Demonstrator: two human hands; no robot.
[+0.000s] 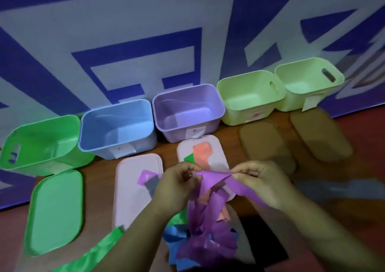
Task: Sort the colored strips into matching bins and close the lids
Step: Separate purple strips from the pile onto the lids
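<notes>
Both hands hold purple strips [210,180] above the table's front middle. My left hand [177,180] grips one end, and my right hand [258,180] pinches the other end. More purple strips hang below them over a pile of purple, blue, orange and green strips [200,238]. Five open bins stand in a row at the back: a green bin [39,144], a blue bin [116,125], a purple bin [187,115] and two pale green bins [250,98] [308,84]. They look empty.
Lids lie in front of the bins: a green lid [56,211], two pink lids [133,188] [216,148] with loose strips on them, and two brown lids [264,144] [318,134]. A long green strip [91,253] trails at the front left. A grey strip [333,188] lies to the right.
</notes>
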